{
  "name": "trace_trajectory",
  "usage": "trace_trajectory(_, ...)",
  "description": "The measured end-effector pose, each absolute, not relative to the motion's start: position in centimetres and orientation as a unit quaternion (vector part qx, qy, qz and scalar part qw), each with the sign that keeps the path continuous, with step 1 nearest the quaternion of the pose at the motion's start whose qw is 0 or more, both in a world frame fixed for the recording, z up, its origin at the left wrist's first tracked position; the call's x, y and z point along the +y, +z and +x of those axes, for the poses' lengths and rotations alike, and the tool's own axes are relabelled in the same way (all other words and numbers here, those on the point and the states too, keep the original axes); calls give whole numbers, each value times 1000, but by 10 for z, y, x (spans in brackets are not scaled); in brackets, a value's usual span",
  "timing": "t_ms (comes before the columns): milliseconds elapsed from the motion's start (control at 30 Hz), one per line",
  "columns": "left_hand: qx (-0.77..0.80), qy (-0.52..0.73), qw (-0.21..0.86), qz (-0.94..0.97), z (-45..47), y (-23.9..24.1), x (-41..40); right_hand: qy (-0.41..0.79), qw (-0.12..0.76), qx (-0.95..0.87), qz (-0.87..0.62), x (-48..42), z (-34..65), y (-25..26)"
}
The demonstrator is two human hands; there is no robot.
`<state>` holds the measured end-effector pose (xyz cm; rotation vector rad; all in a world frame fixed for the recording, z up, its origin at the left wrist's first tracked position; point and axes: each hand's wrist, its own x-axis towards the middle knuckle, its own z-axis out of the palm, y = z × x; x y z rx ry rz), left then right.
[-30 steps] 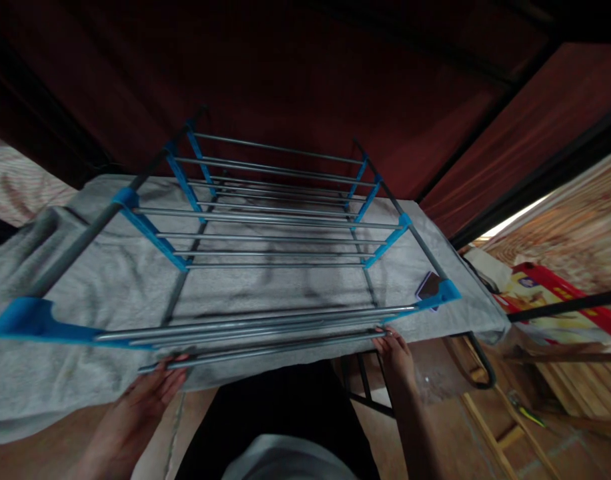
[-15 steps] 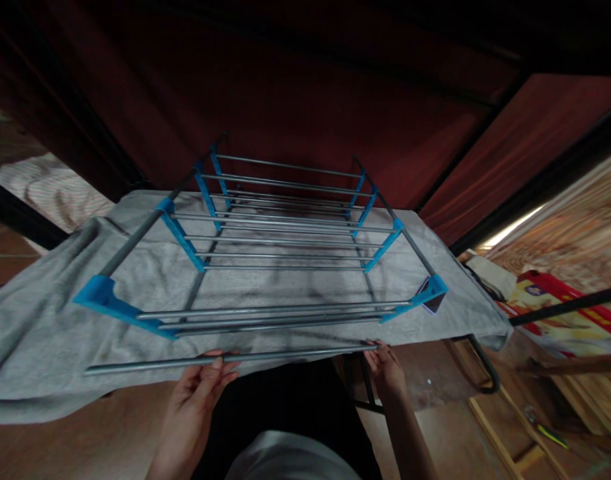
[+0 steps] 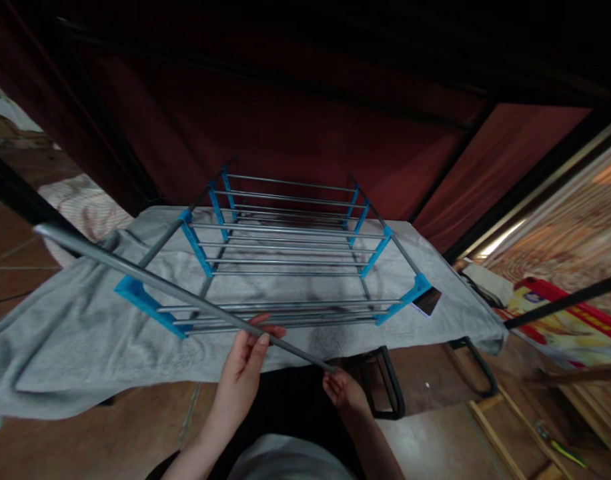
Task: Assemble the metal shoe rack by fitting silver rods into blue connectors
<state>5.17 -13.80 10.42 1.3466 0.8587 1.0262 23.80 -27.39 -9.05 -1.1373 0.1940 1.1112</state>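
Note:
A long grey metal tube [image 3: 185, 295] slants across the front of the view, its left end raised and its right end low near my body. My left hand [image 3: 248, 353] grips it around the middle, thumb and fingers closed on it. At the lower end, my right hand [image 3: 343, 390] pinches the tube by its tip. Behind the tube lies a rack frame [image 3: 295, 248] of grey rods joined by blue plastic brackets [image 3: 195, 250], resting on a grey cloth. The tube passes in front of the rack's near left bracket [image 3: 150, 307].
The grey cloth [image 3: 75, 340] covers the table under the rack. A phone [image 3: 428, 302] lies by the rack's right front bracket. On the right stand a red and yellow box [image 3: 560, 320] and a wooden frame [image 3: 505, 433] on the floor. Dark red panels [image 3: 295, 127] rise behind.
The tube has gone from nearly level to slanted, its left end swinging up. Both hands have shifted, the left one rightward along with it. The camera view has moved slightly.

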Motion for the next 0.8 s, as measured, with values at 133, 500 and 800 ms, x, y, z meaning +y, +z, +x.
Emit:
trace_trajectory(133,349,401,573,624,64,100,-152,547,674,48,-494,-265,212,-77)
trace_trajectory(500,268,311,448,794,71,74,-165,655,531,-91,-530,-257,180,-55)
trace_trajectory(800,271,151,194,931,52,52,-128,499,688,-77,-522,-265,243,-10)
